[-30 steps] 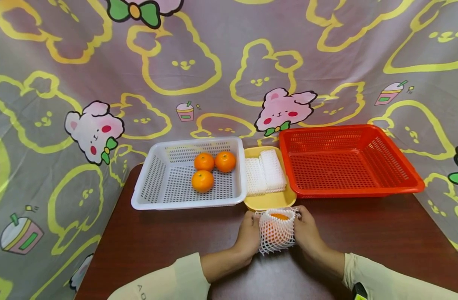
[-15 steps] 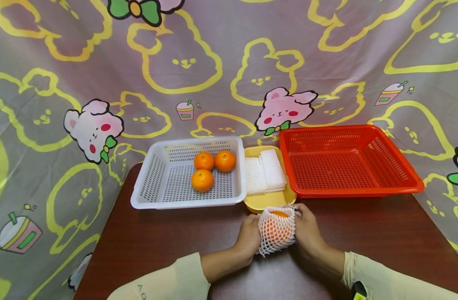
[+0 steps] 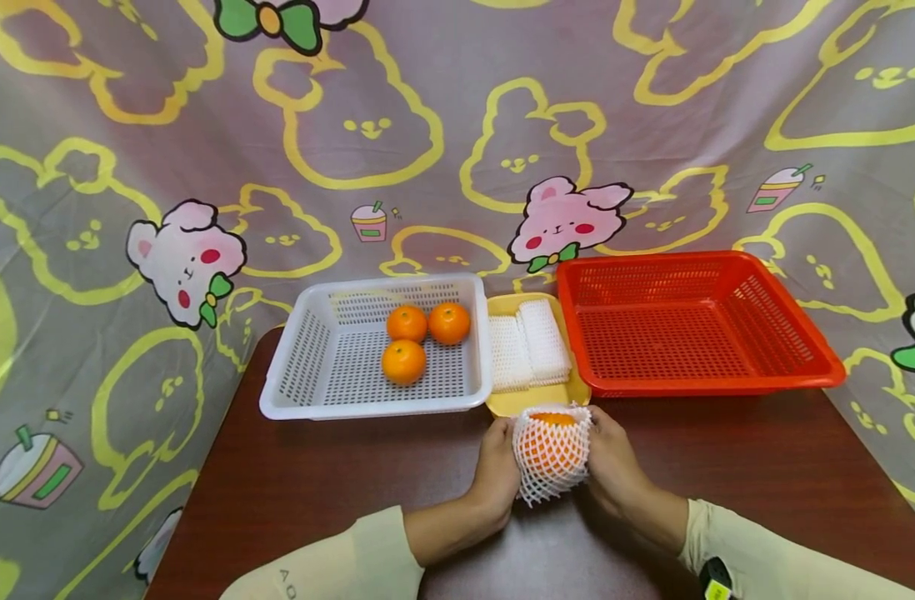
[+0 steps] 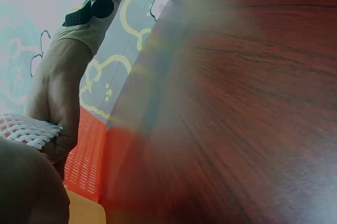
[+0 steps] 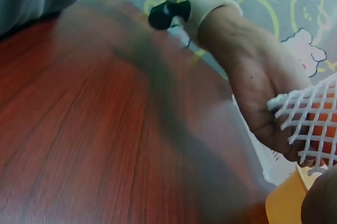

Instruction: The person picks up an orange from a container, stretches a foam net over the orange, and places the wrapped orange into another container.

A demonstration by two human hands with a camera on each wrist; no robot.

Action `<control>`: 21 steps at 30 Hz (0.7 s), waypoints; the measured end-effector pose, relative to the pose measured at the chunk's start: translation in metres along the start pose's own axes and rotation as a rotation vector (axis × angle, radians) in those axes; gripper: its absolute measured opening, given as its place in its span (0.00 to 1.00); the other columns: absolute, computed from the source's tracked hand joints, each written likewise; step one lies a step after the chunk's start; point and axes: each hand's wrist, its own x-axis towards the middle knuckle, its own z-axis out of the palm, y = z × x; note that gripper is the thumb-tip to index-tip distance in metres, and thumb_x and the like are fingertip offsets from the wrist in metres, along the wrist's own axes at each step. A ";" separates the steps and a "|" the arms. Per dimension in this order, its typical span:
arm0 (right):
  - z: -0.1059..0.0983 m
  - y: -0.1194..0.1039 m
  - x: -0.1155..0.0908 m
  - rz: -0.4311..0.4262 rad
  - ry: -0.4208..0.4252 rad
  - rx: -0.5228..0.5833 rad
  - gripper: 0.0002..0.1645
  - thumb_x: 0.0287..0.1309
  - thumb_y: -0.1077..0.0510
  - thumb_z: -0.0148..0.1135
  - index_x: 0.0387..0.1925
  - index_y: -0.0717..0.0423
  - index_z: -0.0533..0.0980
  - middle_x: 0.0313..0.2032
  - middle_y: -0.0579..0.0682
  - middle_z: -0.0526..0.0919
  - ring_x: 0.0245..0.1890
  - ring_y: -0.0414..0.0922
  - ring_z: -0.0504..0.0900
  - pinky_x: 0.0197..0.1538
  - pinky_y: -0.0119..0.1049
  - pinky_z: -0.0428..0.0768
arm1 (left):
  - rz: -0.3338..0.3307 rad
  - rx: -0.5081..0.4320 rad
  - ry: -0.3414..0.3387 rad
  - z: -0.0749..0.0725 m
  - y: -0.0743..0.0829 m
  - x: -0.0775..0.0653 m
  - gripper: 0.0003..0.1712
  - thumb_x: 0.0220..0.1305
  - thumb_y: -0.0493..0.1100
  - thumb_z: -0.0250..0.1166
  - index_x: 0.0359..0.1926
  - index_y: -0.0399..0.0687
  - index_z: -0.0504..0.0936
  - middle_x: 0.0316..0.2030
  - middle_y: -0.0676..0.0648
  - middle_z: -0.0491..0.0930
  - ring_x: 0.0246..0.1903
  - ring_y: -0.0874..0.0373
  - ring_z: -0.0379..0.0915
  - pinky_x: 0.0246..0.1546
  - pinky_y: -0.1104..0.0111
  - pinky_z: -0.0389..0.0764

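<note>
A white foam net sleeve (image 3: 543,479) surrounds an orange (image 3: 553,419), whose bare top shows through the upper opening. My left hand (image 3: 497,471) grips the sleeve on its left side, and my right hand (image 3: 617,462) holds the opposite side. Below the fruit the sleeve's lower edge hangs loose. In the left wrist view the right hand (image 4: 58,100) pinches the netting (image 4: 31,130). The right wrist view shows the left hand (image 5: 258,76) with fingers curled at the net's edge (image 5: 310,118). Most fingertips are hidden behind the sleeve.
Behind the hands stands a yellow tray (image 3: 536,404) with folded foam nets (image 3: 543,342). A white basket (image 3: 375,408) at left holds three oranges (image 3: 405,362). At right sits a red basket (image 3: 697,333). A patterned cloth (image 3: 442,125) hangs behind the brown table (image 3: 315,483).
The wrapped orange has risen slightly and tilted between my hands. Its top now sits nearer the net's upper rim. Baskets and tray have stayed in place.
</note>
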 end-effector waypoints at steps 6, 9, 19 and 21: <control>-0.001 -0.017 -0.005 0.037 -0.016 -0.172 0.21 0.68 0.61 0.44 0.59 0.66 0.62 0.46 0.53 0.76 0.43 0.39 0.75 0.47 0.32 0.75 | 0.006 -0.050 0.003 0.003 0.011 0.003 0.12 0.72 0.42 0.49 0.40 0.36 0.74 0.30 0.50 0.78 0.31 0.61 0.75 0.35 0.72 0.78; -0.006 -0.025 -0.006 -0.060 0.020 -0.333 0.18 0.64 0.63 0.50 0.54 0.65 0.67 0.47 0.55 0.76 0.42 0.38 0.75 0.45 0.29 0.74 | -0.043 -0.098 -0.018 0.004 0.017 0.002 0.13 0.70 0.42 0.51 0.42 0.35 0.75 0.31 0.48 0.81 0.32 0.61 0.78 0.37 0.70 0.81; -0.016 -0.030 -0.022 -0.445 -0.400 -0.170 0.42 0.57 0.72 0.57 0.71 0.60 0.53 0.68 0.59 0.61 0.65 0.36 0.66 0.63 0.25 0.68 | -0.082 -0.126 0.009 0.005 0.030 0.005 0.15 0.67 0.41 0.54 0.46 0.32 0.76 0.34 0.43 0.83 0.33 0.57 0.82 0.38 0.64 0.84; -0.013 -0.032 -0.022 -0.414 -0.400 -0.198 0.47 0.55 0.71 0.63 0.72 0.55 0.53 0.68 0.58 0.59 0.64 0.35 0.67 0.62 0.25 0.69 | -0.091 -0.106 0.028 0.005 0.032 0.005 0.13 0.68 0.40 0.54 0.45 0.33 0.75 0.33 0.44 0.82 0.33 0.59 0.81 0.37 0.67 0.83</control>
